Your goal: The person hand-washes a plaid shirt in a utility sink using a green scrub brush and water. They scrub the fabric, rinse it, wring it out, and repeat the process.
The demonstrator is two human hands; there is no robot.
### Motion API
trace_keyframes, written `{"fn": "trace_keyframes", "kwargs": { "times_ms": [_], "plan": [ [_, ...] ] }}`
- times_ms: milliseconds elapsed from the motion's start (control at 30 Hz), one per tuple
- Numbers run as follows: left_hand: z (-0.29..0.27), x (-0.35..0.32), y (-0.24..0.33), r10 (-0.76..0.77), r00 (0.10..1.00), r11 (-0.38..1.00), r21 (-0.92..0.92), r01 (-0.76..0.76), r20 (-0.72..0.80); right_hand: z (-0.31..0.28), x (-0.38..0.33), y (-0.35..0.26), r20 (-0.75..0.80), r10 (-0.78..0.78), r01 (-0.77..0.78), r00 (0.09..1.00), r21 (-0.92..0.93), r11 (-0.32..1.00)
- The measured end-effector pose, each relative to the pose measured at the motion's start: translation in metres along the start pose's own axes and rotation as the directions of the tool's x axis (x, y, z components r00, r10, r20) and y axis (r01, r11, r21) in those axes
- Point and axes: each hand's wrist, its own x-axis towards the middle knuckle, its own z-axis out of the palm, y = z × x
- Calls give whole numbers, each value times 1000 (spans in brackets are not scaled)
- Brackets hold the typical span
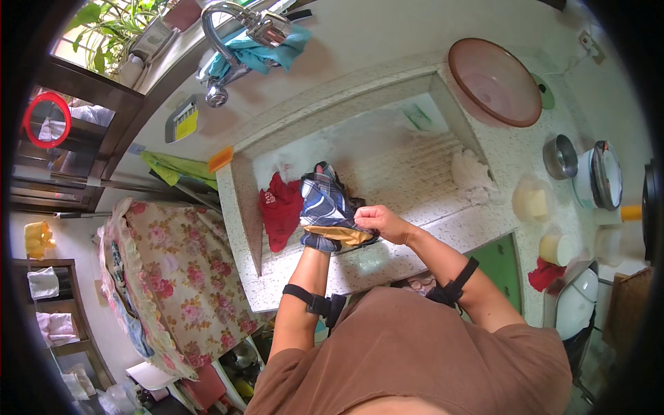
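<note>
While both forearms reach up from the lower edge, the blue, white and dark checked cloth garment with a tan lining (326, 207) sits bunched at the near edge of the speckled stone wash basin (415, 173), directly between the two hands. The left hand (319, 238) is under the lower end of the garment and mostly hidden by the fabric, so whether its fingers are curled or spread cannot be told; the cloth rests over it. The right hand (380, 221) lies just to the right of the garment, touching it, with its fingers drawn together and pinching the tan edge of the cloth.

One crumpled red cloth (280, 207) lies in the basin just left of the checked garment, touching it. One lump of white cloth (470, 176) rests at the basin's right end, well apart from the hands. On the speckled bench (512, 159) to the right stand one round pink plastic bowl (494, 81), one small steel cup (560, 156) and one white pot with a glass lid (600, 175). A second red cloth (545, 273) lies farther down that bench. One curved metal tap (232, 41) stands above the basin with one teal rag (266, 48) draped on it. One floral cover (180, 277) hangs to the left of the basin. Each forearm wears one black strap.
</note>
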Motion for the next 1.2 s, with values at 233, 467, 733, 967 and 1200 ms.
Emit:
{"fn": "trace_keyframes", "kwargs": {
  "times_ms": [233,467,733,967,1200],
  "plan": [
    [6,40,-20,-289,921,793,604,77,262,-6,0,-15,-494,-519,171,697,-589,790],
    [18,40,-74,-50,832,762,559,-326,553,31,19,-2,-149,-534,135,833,-880,456],
    [-62,14,-24,-186,945,945,313,96,271,-101,55,-19,-813,-354,-148,463,-464,873],
    [-148,57,-1,-137,942,916,-401,2,-307,-221,-9,-40,-862,-244,480,445,0,877],
    [-143,-41,-38,-342,804,937,116,329,486,-177,-74,-19,-595,21,-557,803,-739,378]
  ]
}}
